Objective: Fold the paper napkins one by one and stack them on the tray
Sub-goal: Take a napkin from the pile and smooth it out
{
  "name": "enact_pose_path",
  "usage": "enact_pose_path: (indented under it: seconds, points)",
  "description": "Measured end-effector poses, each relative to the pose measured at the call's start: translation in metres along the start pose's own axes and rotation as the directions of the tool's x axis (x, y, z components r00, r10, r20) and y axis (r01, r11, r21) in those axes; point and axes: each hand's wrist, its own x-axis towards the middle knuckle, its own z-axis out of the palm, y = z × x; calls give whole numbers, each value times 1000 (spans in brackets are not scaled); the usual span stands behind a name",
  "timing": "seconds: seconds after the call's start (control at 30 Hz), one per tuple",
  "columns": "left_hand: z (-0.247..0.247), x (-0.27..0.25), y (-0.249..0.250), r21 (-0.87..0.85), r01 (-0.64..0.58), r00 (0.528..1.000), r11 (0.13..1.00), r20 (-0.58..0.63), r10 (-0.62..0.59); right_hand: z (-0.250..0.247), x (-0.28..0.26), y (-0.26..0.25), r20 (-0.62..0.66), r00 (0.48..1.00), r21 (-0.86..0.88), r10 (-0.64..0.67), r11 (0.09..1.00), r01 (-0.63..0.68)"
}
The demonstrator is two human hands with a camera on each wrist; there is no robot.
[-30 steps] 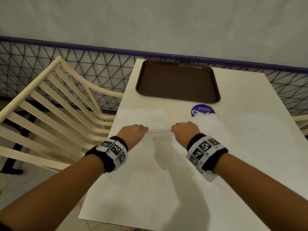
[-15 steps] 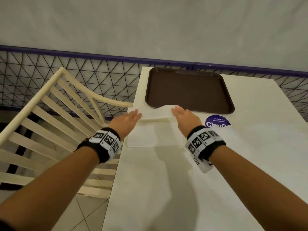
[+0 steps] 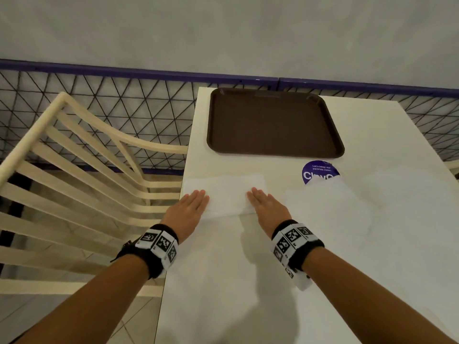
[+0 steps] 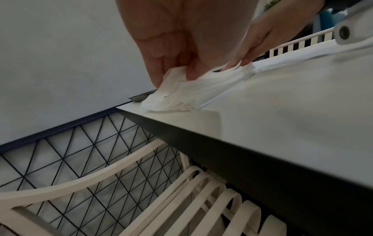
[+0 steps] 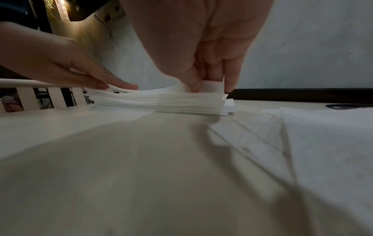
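Observation:
A white paper napkin (image 3: 227,194) lies folded into a wide rectangle on the table, just short of the brown tray (image 3: 270,120), which holds nothing. My left hand (image 3: 196,198) lies flat on its left end and my right hand (image 3: 258,197) on its right end, fingers straight. In the left wrist view my left fingertips (image 4: 173,75) press the napkin's crumpled corner (image 4: 181,95) near the table edge. The right wrist view shows my right fingertips (image 5: 210,86) on the layered napkin (image 5: 161,102), whose top layer bows up slightly.
More white napkins (image 3: 330,204) lie spread flat to the right, partly covering a round purple sticker (image 3: 320,172). A cream slatted chair (image 3: 82,170) stands close against the table's left edge. A black wire fence (image 3: 124,100) and a wall run behind the table.
My hands gripped the napkin's near edge, carried it forward over itself toward the tray, then let go. They now lie flat on the folded napkin.

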Motion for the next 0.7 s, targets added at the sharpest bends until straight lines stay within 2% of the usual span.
enact_pose_path:
  seconds: [0.17,0.23,0.3,0.4,0.47,0.6,0.63,0.7]
  points:
    - [6,1,1,5,-12,1000,1000,26,12,4,-2,5,70,997,65,-19,998,15]
    - [-1,-1,5,33,8,999,999,-33,-7,2,-11,15,32,999,128,26,991,-30]
    - [-13,-1,11,-13,20,987,1000,-158,-22,3,-27,31,0,992,209,126,970,-123]
    - [-18,5,29,-48,-125,939,991,-328,103,16,-59,63,-25,948,319,319,901,-294]
    - [-21,13,49,-39,-254,893,966,-394,218,30,-81,82,-52,916,378,398,857,-351]
    - [-29,22,103,-43,-491,821,870,-359,445,52,-120,101,-56,914,464,403,821,-334]
    - [-32,21,116,-64,-513,816,856,-345,464,55,-126,103,-43,920,475,391,818,-325]
    - [-33,21,142,-114,-506,852,855,-218,475,61,-134,106,-24,934,469,356,829,-304]
